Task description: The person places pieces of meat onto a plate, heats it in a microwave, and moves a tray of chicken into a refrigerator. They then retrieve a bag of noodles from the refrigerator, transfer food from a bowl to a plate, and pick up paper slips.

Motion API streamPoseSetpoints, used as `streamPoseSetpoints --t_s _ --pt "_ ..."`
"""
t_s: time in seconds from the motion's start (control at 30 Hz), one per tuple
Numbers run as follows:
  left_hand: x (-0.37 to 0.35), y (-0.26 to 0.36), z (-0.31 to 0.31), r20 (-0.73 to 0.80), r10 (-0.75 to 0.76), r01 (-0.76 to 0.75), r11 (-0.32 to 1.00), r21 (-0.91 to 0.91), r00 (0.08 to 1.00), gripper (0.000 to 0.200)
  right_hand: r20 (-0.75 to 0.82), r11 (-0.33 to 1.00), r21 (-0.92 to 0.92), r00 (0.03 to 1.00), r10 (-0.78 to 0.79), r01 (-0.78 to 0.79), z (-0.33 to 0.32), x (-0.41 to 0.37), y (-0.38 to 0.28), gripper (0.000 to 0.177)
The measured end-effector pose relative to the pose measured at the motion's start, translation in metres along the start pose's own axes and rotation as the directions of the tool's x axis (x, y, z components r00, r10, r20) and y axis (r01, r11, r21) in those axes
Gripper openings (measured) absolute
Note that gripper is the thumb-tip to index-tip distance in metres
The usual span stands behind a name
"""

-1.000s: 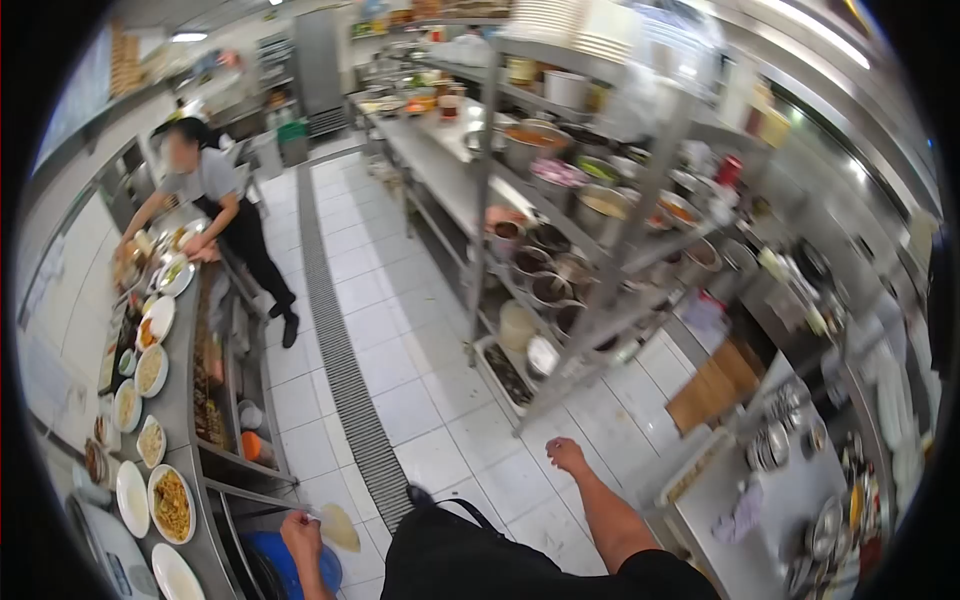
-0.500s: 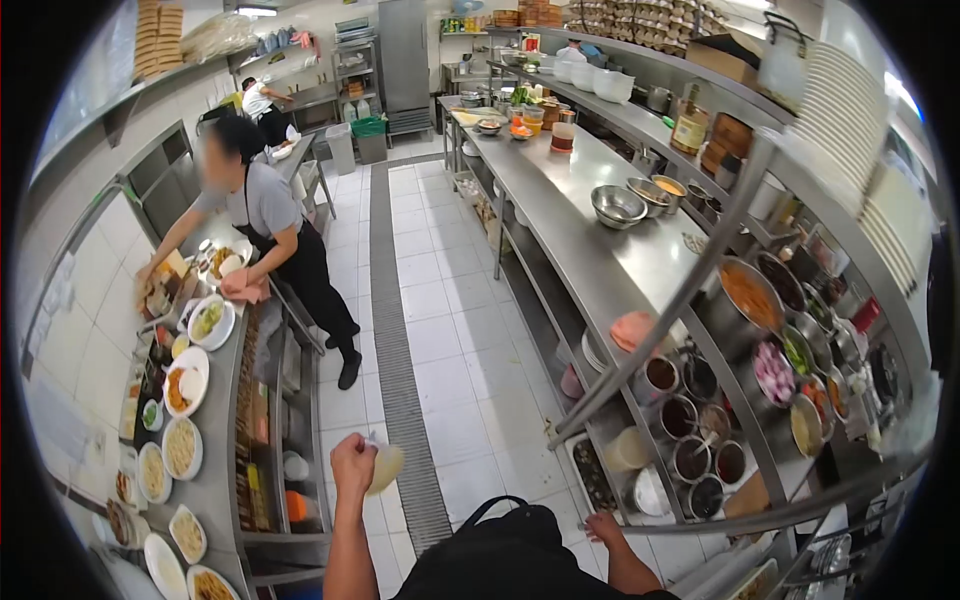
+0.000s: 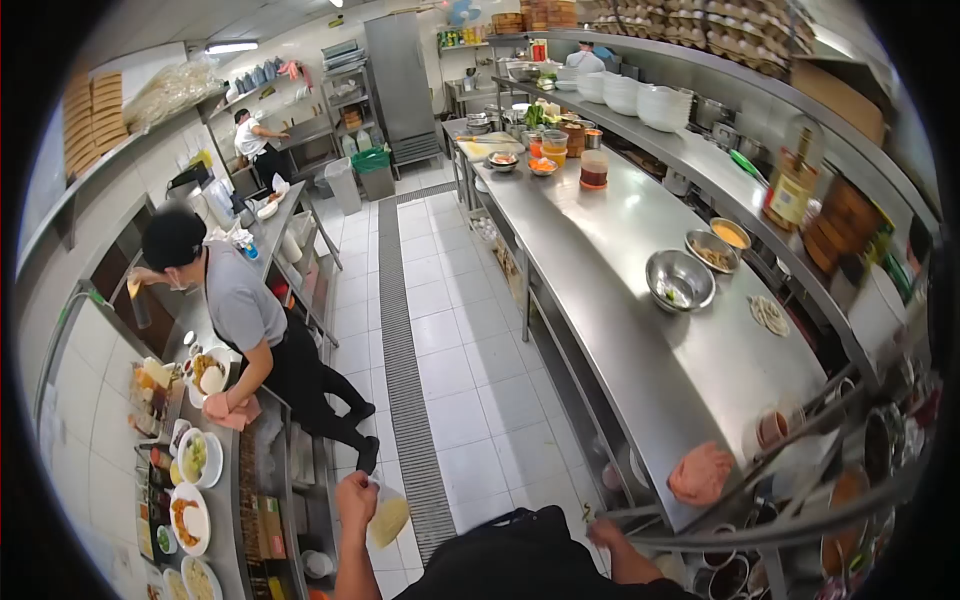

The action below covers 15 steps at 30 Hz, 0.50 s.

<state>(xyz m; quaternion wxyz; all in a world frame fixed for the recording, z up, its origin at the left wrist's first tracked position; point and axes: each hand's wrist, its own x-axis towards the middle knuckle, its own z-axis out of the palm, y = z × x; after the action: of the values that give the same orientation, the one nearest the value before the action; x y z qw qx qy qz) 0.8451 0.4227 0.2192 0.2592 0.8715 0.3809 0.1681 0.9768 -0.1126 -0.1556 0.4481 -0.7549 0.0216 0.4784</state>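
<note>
My left hand (image 3: 356,499) is closed on the top of a small clear plastic bag (image 3: 388,520) with pale yellow contents, which I cannot make out more exactly. The bag hangs over the tiled floor beside the drain grate (image 3: 400,340). Low at my right side is my right hand (image 3: 606,536), slightly blurred, with its fingers loosely apart and nothing visible in them. It is nearest to the lower front corner of the long steel table (image 3: 600,270). A pink cloth (image 3: 700,474) lies on that table's near end.
At the left counter a co-worker (image 3: 245,290) stands by plates of food, one hand on a pink cloth (image 3: 231,411), the other raised. Metal bowls (image 3: 680,281) sit on the steel table. A slanting metal rail (image 3: 800,520) and pots crowd my right. Further back are two more people.
My view has moved forward along the aisle and the table's near end has come closer. The co-worker's far arm has risen from the counter. The bag stays in my left hand.
</note>
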Motion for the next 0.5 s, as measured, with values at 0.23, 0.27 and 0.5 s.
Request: streamPoseSetpoints --t_s 0.23,0.27,0.5 --pt "0.147 0.001 0.071 0.057 -0.048 0.05 0.998 -0.039 0.997 0.015 -0.403 0.93 -0.196 0.839 -0.365 0.311 -0.079 0.078 -0.406 0.022" --pt "0.174 0.004 0.082 0.056 -0.016 0.018 1.0 -0.019 0.998 0.017 -0.409 0.931 -0.196 0.838 -0.362 0.307 -0.087 0.095 -0.432 0.022" --pt "0.409 0.068 0.171 0.183 0.059 -0.02 0.977 -0.21 0.981 0.018 -0.55 0.921 -0.3 0.743 -0.381 0.25 -0.144 0.215 -0.408 0.023"
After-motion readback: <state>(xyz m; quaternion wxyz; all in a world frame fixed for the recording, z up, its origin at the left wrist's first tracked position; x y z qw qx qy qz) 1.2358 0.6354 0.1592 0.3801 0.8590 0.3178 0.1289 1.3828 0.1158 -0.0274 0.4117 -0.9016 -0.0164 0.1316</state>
